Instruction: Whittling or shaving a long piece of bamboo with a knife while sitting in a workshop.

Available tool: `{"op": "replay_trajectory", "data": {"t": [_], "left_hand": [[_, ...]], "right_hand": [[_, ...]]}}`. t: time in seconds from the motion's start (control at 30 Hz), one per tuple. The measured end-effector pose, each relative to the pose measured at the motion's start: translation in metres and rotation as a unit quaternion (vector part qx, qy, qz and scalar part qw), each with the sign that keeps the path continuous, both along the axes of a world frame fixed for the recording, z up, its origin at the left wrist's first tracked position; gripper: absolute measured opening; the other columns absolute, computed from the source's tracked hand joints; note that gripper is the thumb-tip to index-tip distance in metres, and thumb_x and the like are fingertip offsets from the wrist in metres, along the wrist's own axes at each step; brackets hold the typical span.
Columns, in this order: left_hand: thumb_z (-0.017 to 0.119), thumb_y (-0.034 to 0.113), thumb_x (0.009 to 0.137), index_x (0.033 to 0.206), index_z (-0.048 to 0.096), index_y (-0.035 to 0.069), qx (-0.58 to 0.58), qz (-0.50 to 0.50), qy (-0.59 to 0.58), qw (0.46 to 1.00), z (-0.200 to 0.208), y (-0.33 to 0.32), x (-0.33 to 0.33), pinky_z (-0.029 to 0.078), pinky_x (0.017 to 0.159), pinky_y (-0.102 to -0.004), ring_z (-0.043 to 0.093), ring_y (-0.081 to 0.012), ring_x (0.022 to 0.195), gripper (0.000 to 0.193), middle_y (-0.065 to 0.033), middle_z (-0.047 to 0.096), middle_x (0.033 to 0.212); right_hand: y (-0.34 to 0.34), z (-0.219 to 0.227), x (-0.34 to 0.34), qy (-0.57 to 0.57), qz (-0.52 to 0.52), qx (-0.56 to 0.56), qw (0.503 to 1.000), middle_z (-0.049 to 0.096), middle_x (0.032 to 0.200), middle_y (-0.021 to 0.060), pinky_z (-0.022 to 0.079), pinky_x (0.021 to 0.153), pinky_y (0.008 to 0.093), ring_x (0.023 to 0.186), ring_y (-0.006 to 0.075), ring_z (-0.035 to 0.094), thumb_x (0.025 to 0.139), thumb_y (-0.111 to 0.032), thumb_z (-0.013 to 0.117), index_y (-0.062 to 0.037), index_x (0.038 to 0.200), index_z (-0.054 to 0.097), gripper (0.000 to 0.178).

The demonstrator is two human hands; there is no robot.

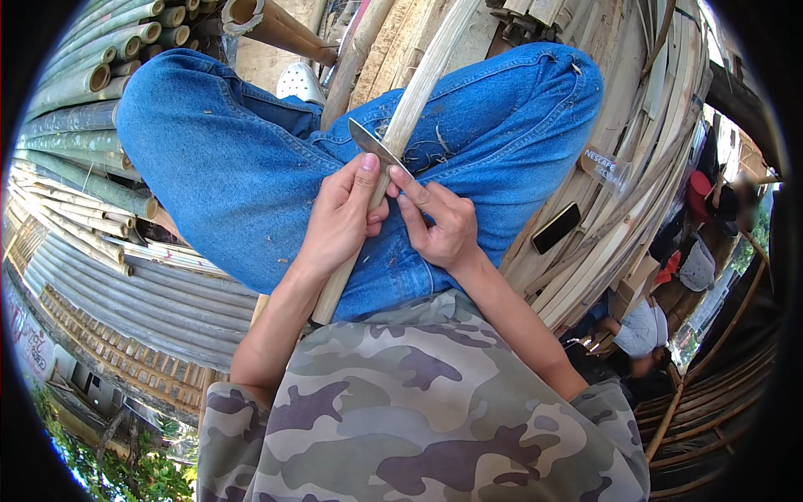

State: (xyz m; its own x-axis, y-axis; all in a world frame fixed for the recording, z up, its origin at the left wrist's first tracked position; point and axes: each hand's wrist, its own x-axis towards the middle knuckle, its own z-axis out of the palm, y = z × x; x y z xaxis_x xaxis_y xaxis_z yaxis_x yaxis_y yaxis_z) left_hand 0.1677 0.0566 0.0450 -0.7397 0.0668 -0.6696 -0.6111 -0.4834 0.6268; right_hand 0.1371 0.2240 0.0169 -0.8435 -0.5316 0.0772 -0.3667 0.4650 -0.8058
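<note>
A long pale strip of split bamboo or wood (418,88) slants across my lap, from near my waist up past my knees. Wrapped round it, my left hand (345,197) is closed, its thumb against a short metal knife blade (376,144). The blade lies crosswise on the strip. My right hand (439,222) pinches the blade's near end beside the strip, fingers curled; the knife's handle is hidden. Fine shavings (435,152) lie on my blue jeans (226,176) between the knees.
Cut bamboo poles (84,79) are stacked at left. Long slats (619,92) lie at right, with a black phone (555,228) and a clear plastic cup (606,167) on them. A thick bamboo tube (280,32) and a white clog (299,82) are ahead. Other people (644,330) sit far right.
</note>
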Motion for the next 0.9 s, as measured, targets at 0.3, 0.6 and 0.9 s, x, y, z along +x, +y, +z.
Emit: {"op": "replay_trajectory", "data": {"t": [0.3,0.6,0.9], "left_hand": [[0.037,0.05,0.105,0.098,0.054,0.003,0.066,0.033,-0.042,0.996,-0.003,-0.003,-0.003,0.029,0.043,-0.0173,0.039,-0.0038,0.056,0.051,-0.0018,0.051,0.084],[0.037,0.061,0.1,0.111,0.061,0.001,0.076,0.031,-0.085,0.993,0.006,-0.001,-0.011,0.028,0.042,-0.0159,0.038,-0.0027,0.055,0.065,0.0001,0.05,0.08],[0.041,0.063,0.099,0.109,0.065,0.001,0.016,0.0,-0.118,0.993,-0.001,0.003,-0.018,0.025,0.041,-0.0171,0.032,-0.0011,0.05,0.067,0.0052,0.044,0.067]], "right_hand": [[0.0,-0.003,0.001,-0.016,-0.011,-0.008,1.0,0.046,0.056,0.005,0.043,0.042,0.0329,0.043,0.018,0.047,0.088,-0.01,0.068,-0.0193,0.131,0.065,0.043],[0.002,-0.004,0.0,-0.031,-0.014,-0.043,0.999,0.05,0.057,0.0071,0.042,0.044,0.0338,0.044,0.0199,0.049,0.09,-0.01,0.066,-0.0181,0.131,0.064,0.042],[0.0,-0.007,0.001,-0.004,-0.012,-0.002,1.0,0.058,0.063,0.0112,0.045,0.047,0.0353,0.049,0.0236,0.055,0.09,-0.009,0.065,-0.0149,0.132,0.063,0.042]]}}
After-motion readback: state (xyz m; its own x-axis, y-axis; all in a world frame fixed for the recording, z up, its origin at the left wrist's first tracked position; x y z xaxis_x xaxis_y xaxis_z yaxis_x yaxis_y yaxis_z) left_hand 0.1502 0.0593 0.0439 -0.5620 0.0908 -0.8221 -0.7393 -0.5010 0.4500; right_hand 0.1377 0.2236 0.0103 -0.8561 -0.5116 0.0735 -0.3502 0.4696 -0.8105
